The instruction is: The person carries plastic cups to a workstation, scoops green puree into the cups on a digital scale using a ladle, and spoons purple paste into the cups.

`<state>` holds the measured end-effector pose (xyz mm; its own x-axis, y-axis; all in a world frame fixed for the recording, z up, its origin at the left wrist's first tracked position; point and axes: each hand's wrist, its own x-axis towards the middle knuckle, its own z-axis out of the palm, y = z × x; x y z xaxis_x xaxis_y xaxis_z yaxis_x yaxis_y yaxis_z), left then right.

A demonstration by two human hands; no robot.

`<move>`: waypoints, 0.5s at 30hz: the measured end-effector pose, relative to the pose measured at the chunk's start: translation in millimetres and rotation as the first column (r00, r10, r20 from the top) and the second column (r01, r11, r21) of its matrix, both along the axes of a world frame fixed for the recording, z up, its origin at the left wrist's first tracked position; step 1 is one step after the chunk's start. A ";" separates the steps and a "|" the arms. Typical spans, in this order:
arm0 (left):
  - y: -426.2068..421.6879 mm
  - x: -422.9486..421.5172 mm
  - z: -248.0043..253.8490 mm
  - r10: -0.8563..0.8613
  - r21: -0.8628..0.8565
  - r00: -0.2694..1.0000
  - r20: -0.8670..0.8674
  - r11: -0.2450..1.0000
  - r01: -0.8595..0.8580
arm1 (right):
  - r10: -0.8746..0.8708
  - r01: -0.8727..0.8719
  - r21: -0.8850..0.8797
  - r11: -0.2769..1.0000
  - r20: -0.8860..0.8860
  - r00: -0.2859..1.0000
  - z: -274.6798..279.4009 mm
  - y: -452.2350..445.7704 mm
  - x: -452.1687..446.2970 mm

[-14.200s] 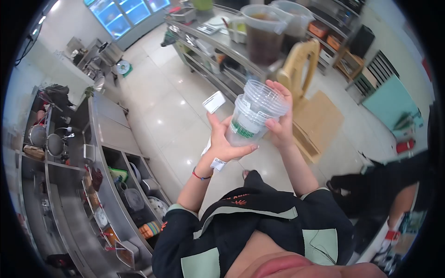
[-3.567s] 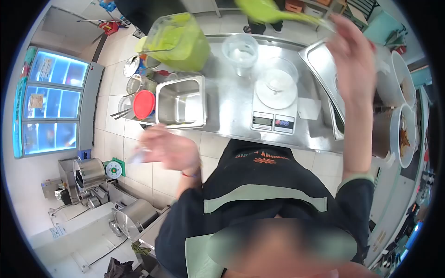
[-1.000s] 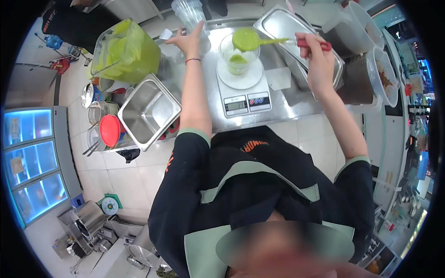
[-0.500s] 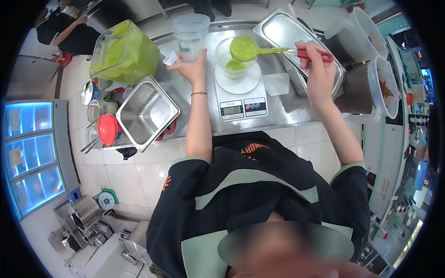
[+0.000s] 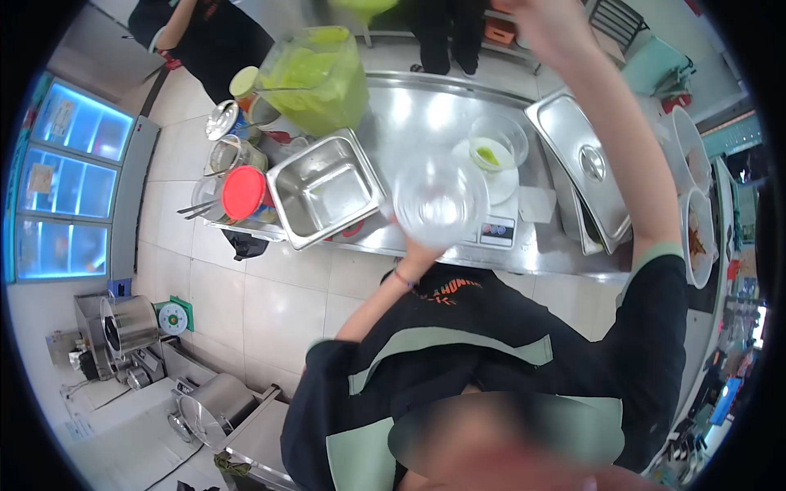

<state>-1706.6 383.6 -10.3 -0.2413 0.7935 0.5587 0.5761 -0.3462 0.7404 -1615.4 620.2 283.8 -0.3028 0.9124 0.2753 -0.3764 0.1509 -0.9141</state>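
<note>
A stack of clear plastic cups [image 5: 440, 196] is gripped in my left hand [image 5: 419, 255], its open mouths tilted up toward me. My right hand [image 5: 553, 37] is raised high at the top edge, blurred and partly cut off. A ladle [image 5: 364, 8] coated in green puree shows at the top edge; its handle is out of view, but it was in my right hand just before. One clear cup [image 5: 514, 135] with green puree in the bottom stands on the white kitchen scale [image 5: 498, 232], partly behind the stack.
A square tub of green puree [image 5: 327, 98] stands at the back left. Nearer are an empty steel pan [image 5: 327, 184] and a red-lidded jar [image 5: 244, 192]. A lidded steel pan [image 5: 585, 164] and white buckets [image 5: 692, 192] are on the right. Other people stand behind the steel table [image 5: 409, 106].
The ladle has moved from over the cup on the scale up to the top edge. My left hand has brought the cup stack closer to me and tipped it. The camera view has shifted.
</note>
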 end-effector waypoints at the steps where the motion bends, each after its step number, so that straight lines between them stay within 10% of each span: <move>1: -17.2 -7.5 1.7 -0.025 0.045 0.992 -0.125 0.999 0.030 | -0.034 0.009 0.184 0.983 0.133 0.991 -4.4 1.7 -32.9; 4: -49.5 -59.4 28.0 -0.105 0.028 0.992 -0.064 0.994 0.107 | -0.068 -0.233 0.504 0.832 0.509 0.858 -34.2 16.3 -108.5; 10: 17.3 -207.3 126.2 0.183 0.329 0.945 0.271 0.905 -0.269 | -0.217 -0.293 0.742 0.603 0.506 0.835 -71.9 43.1 -157.9; 15: 127.2 -269.5 163.2 -0.409 0.541 0.700 0.585 0.840 0.039 | -0.319 -0.404 0.846 0.348 0.512 0.797 -63.4 16.9 -134.1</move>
